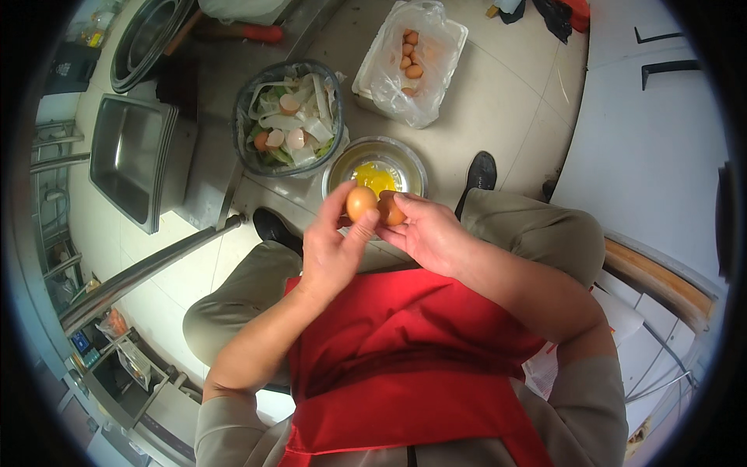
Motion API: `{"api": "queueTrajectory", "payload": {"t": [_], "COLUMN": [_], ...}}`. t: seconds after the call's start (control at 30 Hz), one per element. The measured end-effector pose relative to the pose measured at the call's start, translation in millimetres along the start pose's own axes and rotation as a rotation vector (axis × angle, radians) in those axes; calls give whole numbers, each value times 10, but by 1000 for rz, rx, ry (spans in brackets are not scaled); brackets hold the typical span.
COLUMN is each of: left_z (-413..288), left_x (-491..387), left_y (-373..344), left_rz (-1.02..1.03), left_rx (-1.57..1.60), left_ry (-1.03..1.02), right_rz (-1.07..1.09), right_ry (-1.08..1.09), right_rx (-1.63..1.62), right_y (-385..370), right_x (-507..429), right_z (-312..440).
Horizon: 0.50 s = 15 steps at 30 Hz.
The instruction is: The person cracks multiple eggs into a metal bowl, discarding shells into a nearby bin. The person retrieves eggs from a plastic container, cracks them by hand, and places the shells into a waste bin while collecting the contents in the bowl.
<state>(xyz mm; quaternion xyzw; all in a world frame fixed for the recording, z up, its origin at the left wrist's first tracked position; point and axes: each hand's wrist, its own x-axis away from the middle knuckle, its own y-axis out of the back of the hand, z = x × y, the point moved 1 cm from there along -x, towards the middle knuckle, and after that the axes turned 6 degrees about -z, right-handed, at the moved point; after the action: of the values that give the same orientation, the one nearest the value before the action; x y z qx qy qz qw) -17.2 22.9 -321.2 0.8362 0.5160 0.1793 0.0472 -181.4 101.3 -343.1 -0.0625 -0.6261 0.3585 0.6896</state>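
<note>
My left hand (pixel 338 239) grips a brown egg (pixel 362 204) between thumb and fingers. A second brown egg (pixel 391 211), partly covered by my fingers, is held in my right hand (pixel 423 230). The two eggs are side by side, at or nearly at touching distance. Just beyond them, a round steel bowl (pixel 413 157) on the floor contains yellow yolks and clear egg white (pixel 373 175); my hands hide its near part. Left of the bowl stands a lined bin (pixel 238 125) with broken eggshells (pixel 296 138) and vegetable scraps on top.
A white foam box (pixel 365 82) with a plastic bag of brown eggs (pixel 413 71) stands beyond the bowl. Stacked steel pans (pixel 125 157) are at left, near a metal rail (pixel 157 265). A white cabinet (pixel 648 152) borders the right side. My shoes (pixel 481 169) flank the bowl.
</note>
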Motion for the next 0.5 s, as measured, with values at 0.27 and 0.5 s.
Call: {"api": "queueTrajectory", "payload": {"t": [0.27,0.5], "left_z": [114,11], "left_x": [-133,-102], "left_y": [146,95], "left_rz": [78,60], "left_rx": [540,329], "left_ry": [616,321], "right_rz": [-57,-50], "right_ry": [-57,-50], "right_rx": [-6,119], "right_y": [-49,-15], "right_x": [35,14], "right_z": [39,15]}}
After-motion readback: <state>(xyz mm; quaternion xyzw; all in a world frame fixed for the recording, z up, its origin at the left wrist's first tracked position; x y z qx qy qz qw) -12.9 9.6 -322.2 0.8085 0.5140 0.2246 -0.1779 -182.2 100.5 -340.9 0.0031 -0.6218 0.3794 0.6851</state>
